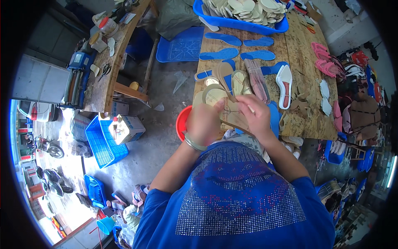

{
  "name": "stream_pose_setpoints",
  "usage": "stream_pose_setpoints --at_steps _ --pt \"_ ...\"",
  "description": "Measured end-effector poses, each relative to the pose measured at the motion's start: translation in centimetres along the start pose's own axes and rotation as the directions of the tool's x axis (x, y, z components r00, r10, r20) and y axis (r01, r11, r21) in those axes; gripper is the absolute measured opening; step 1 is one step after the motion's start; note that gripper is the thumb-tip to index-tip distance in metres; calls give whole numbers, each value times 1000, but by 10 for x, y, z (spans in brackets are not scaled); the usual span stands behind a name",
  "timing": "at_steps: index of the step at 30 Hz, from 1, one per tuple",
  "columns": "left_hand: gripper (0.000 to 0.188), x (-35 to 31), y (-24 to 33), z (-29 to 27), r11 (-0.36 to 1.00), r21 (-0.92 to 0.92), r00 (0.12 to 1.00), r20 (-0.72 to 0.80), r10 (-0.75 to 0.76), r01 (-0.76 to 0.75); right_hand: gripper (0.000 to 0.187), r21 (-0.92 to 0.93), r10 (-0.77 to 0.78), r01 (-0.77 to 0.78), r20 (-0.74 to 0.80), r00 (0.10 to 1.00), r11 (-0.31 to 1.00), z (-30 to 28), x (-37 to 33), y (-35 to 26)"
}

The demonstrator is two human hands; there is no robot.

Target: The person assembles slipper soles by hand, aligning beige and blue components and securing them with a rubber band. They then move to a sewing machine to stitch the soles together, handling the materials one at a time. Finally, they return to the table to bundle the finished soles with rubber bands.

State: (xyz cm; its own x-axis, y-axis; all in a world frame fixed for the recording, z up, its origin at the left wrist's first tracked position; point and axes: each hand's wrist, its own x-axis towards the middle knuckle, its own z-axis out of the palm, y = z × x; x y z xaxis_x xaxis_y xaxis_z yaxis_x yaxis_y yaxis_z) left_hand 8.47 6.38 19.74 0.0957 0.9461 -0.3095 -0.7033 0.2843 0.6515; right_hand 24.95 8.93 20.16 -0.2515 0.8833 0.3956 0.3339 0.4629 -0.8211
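Over the table's near edge my left hand, smeared by motion, is closed on a pale insole, thumb on top. A tan strip curves around the insole's rounded end. My right hand pinches the strip's end to the right of the insole; its fingertips are partly hidden. Just beyond lie more tan strips and a pale insole. A bundle of pinkish-grey strips rests beside them. To its right is a stack of white soles. Several blue insoles lie farther back.
A blue tub heaped with beige soles stands at the table's far end. Pink pieces and brown scraps lie toward the right. Below my left hand is a red basin. A workbench and blue crate stand left.
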Motion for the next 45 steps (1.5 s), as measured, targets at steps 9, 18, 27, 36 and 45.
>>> stream_pose_setpoints --at_steps 9,18,27,36,45 --pt "24 9 13 -3 993 108 999 -3 -47 47 34 343 320 -352 148 936 871 20 25 7" --pt "46 19 36 -22 988 92 989 72 -131 124 30 514 548 -715 463 696 474 21 26 10" --pt "61 5 16 -2 999 -47 978 207 0 10 24 755 520 -562 348 780 337 47 30 -12" --pt "49 10 1 -5 871 429 970 65 234 -239 29 593 444 -436 144 884 677 51 24 -19" --pt "50 5 11 -38 992 109 998 -24 64 -61 33 569 479 -563 308 822 599 74 26 -16"
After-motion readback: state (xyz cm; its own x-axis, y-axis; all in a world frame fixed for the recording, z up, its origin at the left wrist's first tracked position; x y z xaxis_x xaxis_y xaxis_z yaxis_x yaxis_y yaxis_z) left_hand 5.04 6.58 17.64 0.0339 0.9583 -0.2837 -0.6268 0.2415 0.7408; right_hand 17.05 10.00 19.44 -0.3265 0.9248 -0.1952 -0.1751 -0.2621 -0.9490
